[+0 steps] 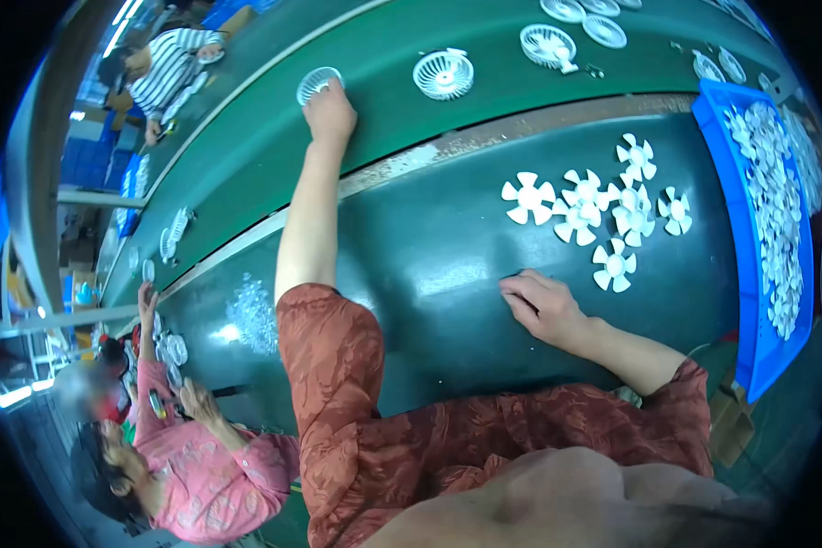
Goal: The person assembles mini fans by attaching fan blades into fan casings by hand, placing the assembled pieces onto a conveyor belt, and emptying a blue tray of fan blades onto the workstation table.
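My left hand (330, 117) reaches out over the green belt, its fingers closed on the near rim of a round white fan grille (314, 80). Part of the fingers is hidden behind the hand. My right hand (548, 309) rests low over the dark green worktop with its fingers curled and pressed together. Whatever it holds, if anything, is too small to make out. Beyond and right of it lie several loose white fan blades (582, 198). On the belt, a white fan housing (444, 75) sits to the right of the grille.
A blue tray (751, 274) heaped with small white parts stands at the right. More fan housings (548, 47) lie along the belt (374, 55). A pile of small clear parts (252, 315) is on the worktop's left. A co-worker in pink (215, 475) sits at left; another in stripes (175, 68) works across.
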`<state>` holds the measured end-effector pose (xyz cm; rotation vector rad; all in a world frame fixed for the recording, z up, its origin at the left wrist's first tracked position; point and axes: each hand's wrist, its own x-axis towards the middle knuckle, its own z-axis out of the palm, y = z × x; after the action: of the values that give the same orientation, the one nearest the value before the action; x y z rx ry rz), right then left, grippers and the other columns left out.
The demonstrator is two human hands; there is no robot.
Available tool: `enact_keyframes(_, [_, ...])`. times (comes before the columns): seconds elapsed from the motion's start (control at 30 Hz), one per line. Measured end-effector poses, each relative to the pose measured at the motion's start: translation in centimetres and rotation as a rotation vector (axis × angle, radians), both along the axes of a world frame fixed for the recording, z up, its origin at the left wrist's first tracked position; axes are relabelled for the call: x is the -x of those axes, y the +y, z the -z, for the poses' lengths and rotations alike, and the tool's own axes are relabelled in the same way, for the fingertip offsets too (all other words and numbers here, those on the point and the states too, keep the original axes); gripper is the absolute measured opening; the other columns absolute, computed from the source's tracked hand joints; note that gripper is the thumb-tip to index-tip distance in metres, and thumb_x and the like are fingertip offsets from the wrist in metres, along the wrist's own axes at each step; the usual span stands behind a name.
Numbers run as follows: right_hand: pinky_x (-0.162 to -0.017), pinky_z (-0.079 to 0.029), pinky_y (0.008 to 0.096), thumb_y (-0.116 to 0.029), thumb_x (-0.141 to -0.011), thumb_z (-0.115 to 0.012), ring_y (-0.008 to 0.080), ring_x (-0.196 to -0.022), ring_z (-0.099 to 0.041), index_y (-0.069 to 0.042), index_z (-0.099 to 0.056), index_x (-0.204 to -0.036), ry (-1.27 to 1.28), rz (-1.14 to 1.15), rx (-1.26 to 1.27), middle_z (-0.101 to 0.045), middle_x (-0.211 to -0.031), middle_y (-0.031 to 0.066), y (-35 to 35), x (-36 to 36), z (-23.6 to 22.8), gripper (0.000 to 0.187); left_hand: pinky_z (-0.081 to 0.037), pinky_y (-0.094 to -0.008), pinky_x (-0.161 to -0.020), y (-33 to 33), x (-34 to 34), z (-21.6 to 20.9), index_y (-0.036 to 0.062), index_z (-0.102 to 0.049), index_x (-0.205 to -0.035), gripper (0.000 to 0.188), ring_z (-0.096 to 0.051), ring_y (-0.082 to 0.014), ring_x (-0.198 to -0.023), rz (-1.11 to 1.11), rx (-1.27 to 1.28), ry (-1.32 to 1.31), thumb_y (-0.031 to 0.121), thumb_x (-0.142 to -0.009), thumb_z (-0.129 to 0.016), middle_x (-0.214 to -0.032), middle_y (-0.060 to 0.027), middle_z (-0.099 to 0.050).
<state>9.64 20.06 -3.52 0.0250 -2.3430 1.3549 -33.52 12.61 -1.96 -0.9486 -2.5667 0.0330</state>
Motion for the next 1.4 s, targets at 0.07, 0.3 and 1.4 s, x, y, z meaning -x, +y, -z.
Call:
enact_keyframes(0.07, [-0.058,-0.049,0.0349,0.0,-0.08,-0.061,0.0276,-0.069,-0.06,-0.002,-0.059,-0.097,-0.022,-0.007,0.007,-0.058,-0.082,0.0109,0.4,0.0,-0.1,0.017,-0.047,-0.0493,-0.072,1.9,-1.4,0.1,0.008,-0.052,-0.118,0.04,-0.061,-0.0355,-0.083,0.095,-0.03,0.027,0.004,-0.079,-0.053,-0.084,-0.0165,-0.062])
enact_keyframes(0.3, [-0.062,-0.048,0.0357,0.0,-0.08,-0.06,0.0277,-0.072,-0.059,-0.002,-0.059,-0.096,-0.038,-0.075,0.059,-0.058,-0.082,0.0108,0.4,0.0,0.1,0.016,-0.049,-0.0455,-0.069,7.5,-8.0,-0.4,0.0089,-0.064,-0.096,0.023,-0.059,-0.0347,-0.082,0.603,-0.018,-0.025,0.004,-0.077,-0.053,-0.083,-0.0164,-0.059])
enact_keyframes(1.4, [-0.075,-0.048,0.0412,-0.018,-0.07,-0.073,0.0304,-0.089,-0.056,-0.004,-0.062,-0.086,-0.159,0.192,-0.827,-0.061,-0.083,0.0122,4.1,4.7,-2.6,0.025,-0.048,-0.0448,-0.069,-10.9,-28.3,-3.2,-0.0029,-0.052,-0.1,0.023,-0.062,-0.0367,-0.079,0.174,-0.641,-0.708,0.018,-0.09,-0.053,-0.082,-0.019,-0.064])
